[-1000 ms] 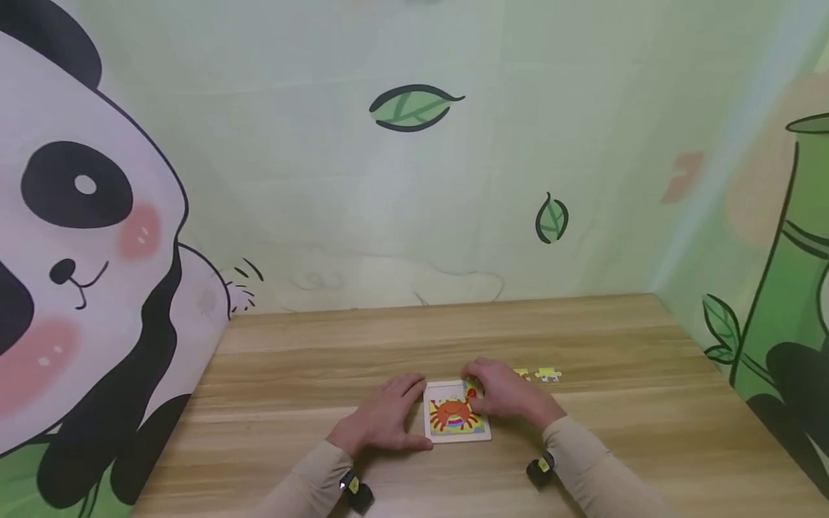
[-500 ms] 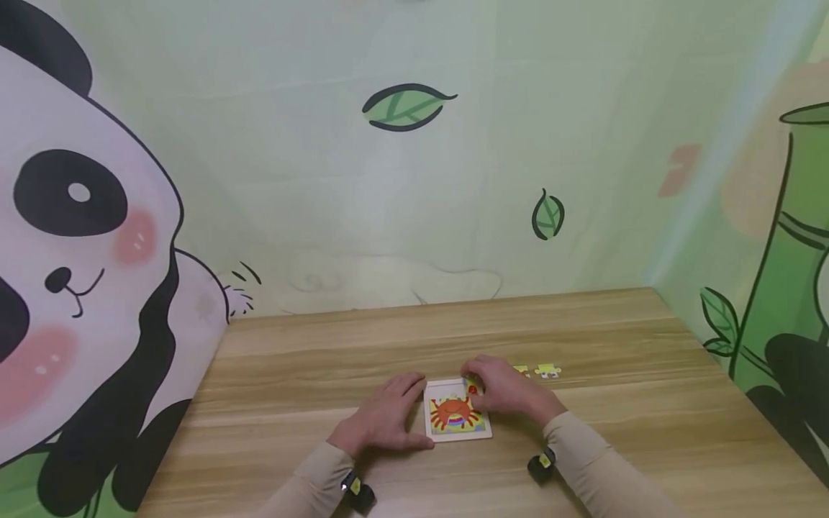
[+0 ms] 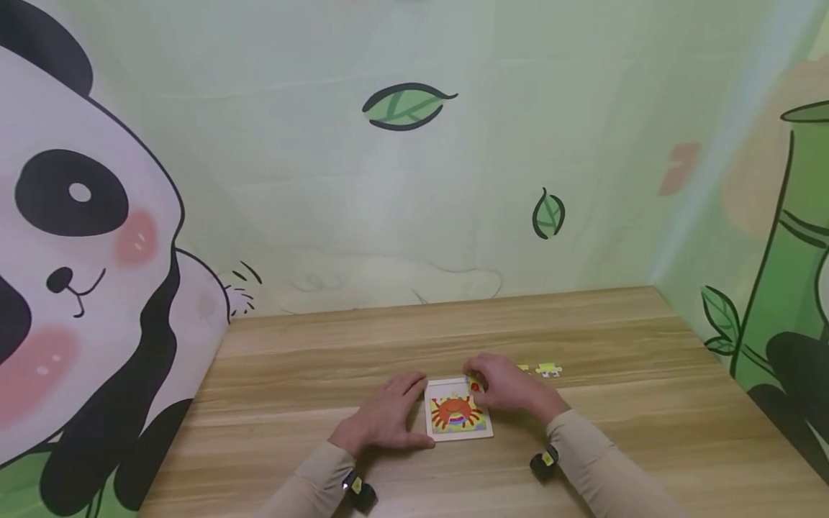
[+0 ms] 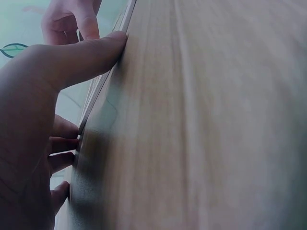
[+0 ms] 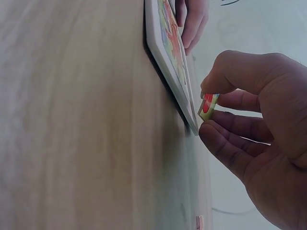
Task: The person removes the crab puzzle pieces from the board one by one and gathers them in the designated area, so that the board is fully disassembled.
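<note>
A square white puzzle tray (image 3: 465,436) lies flat on the wooden table, with a red crab picture in its lower part and a bare pale strip along its top. My left hand (image 3: 382,416) rests along the tray's left side, fingers loosely extended and thumb at the lower left corner. Over the upper right corner, my right hand (image 3: 512,387) pinches a puzzle piece (image 5: 209,104) between thumb and fingers. The piece is yellow-green with a red patch. In the right wrist view it is tilted and appears just above the tray's edge; contact with the tray is unclear.
Beyond the right hand lie a loose yellow-and-white puzzle piece (image 3: 549,370) and another piece (image 3: 523,369) partly hidden by that hand. The wooden table (image 3: 311,360) meets a printed backdrop (image 3: 324,180) at its back and sides.
The right hand, pinching the puzzle piece, has shifted slightly up from the tray's corner. The left hand stays against the tray. The head view has shifted a little.
</note>
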Motion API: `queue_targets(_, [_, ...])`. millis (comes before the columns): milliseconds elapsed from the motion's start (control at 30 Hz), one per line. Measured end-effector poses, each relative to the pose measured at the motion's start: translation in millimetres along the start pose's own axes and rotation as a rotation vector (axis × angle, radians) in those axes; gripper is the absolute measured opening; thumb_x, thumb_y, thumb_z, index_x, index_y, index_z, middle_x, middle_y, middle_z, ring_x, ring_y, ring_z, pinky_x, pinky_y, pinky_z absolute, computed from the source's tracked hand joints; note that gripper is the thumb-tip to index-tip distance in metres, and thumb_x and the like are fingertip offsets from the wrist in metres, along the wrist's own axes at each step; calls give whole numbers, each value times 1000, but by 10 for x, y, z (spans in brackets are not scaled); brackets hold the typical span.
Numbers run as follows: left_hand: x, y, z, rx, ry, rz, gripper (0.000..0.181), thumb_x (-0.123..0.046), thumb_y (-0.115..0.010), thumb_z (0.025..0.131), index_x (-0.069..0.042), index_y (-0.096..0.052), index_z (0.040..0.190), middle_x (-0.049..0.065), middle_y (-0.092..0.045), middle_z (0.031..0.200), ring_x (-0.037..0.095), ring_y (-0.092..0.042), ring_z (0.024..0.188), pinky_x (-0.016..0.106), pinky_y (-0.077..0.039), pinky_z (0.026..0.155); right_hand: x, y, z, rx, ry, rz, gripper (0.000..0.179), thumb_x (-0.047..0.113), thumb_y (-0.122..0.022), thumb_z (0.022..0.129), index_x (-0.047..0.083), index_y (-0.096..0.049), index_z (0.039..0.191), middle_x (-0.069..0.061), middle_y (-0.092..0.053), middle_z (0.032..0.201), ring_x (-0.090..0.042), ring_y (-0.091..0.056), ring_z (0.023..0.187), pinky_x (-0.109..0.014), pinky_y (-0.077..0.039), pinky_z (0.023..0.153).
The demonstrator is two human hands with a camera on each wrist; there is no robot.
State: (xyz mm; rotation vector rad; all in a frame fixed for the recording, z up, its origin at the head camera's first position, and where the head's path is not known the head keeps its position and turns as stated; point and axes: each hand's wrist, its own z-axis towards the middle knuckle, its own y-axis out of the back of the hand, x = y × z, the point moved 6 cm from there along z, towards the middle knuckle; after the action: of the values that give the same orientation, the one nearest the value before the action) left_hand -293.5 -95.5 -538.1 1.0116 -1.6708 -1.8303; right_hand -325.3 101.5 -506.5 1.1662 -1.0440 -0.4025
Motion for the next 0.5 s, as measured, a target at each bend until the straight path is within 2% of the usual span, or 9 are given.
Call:
queue_targets(333, [-1, -6, 4, -3, 0, -5, 107, -77, -59, 75, -7, -33, 151, 10, -32, 155, 27, -33, 142, 44, -27, 120, 2, 87, -45, -43, 24, 0, 43, 16, -74, 77, 6, -64, 118, 1, -63, 98, -11, -56, 85, -28, -52, 75])
queue_targets(500, [2, -2, 1, -2, -1, 2, 107, -76, -60, 75, -6, -32, 151, 11, -32, 155, 27, -33, 142, 44, -26, 120, -20, 114, -48, -50, 9, 19, 42, 16, -74, 78, 7, -64, 118, 2, -63, 98, -11, -57, 86, -29, -53, 76])
